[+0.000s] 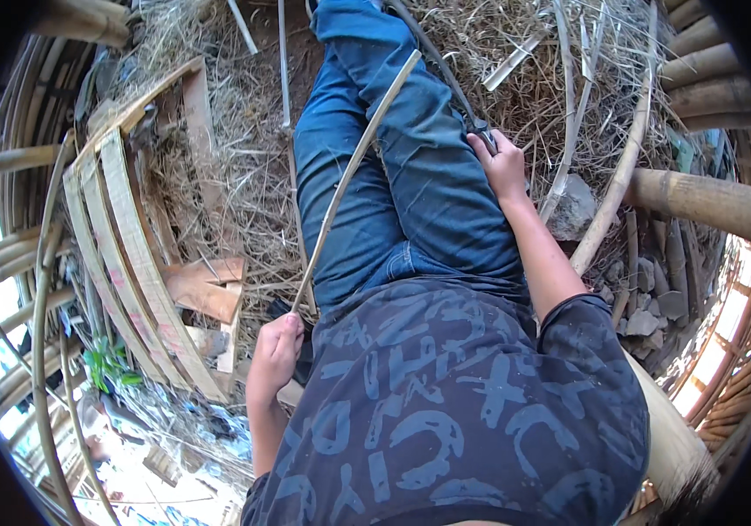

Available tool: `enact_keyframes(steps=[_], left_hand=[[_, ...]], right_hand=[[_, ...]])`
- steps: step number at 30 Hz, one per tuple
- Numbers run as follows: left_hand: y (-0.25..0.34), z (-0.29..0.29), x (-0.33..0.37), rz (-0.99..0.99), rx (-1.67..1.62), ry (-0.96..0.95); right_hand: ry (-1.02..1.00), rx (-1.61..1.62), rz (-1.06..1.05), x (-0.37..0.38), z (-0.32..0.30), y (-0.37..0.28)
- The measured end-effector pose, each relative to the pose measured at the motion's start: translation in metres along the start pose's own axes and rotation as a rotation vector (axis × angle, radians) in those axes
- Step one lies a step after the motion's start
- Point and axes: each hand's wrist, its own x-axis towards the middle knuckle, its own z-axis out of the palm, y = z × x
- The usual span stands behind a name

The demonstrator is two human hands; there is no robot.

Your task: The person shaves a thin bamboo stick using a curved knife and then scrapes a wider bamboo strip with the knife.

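My left hand [276, 352], at my left hip, is closed around the lower end of a thin bamboo strip [354, 165]. The strip slants up across my thighs, its far tip above my right knee. Beside my right thigh, my right hand [502, 165] is closed on the near end of a long, dark, slightly curved tool [442, 63]. Its dark length runs forward along my right leg; whether it is a blade I cannot tell. The fingers hide most of the part it is held by. Strip and tool are apart where they show.
Pale flat planks [141, 263] lean at the left, near broken wood pieces [206, 289]. Dry straw [257, 167] covers the ground. To the right are a long bamboo pole [625, 167], a grey stone [572, 209] and a thick bamboo post [700, 203]. Bamboo slat walls stand on both sides.
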Motion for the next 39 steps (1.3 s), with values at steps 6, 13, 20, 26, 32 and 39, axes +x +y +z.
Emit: enact_keyframes(steps=[6, 13, 20, 26, 32, 39], left_hand=[[-0.004, 0.028, 0.058, -0.020, -0.234, -0.285], [0.007, 0.051, 0.113, -0.248, -0.243, -0.499], [0.009, 0.062, 0.131, -0.215, -0.314, -0.442], [0.002, 0.076, 0.133, -0.075, -0.211, -0.295], [0.002, 0.088, 0.155, 0.306, 0.231, -0.011], [0.010, 0.086, 0.169, 0.110, 0.006, -0.236]], right_hand=[[0.150, 0.385, 0.251, -0.009, -0.007, 0.011], [0.209, 0.683, 0.407, -0.017, -0.029, 0.002], [-0.051, 0.546, 0.375, -0.010, -0.032, -0.022], [-0.191, 0.238, 0.119, 0.000, -0.024, -0.023], [-0.396, 0.008, 0.001, 0.015, -0.024, -0.025], [-0.455, -0.018, -0.023, 0.029, -0.017, -0.013]])
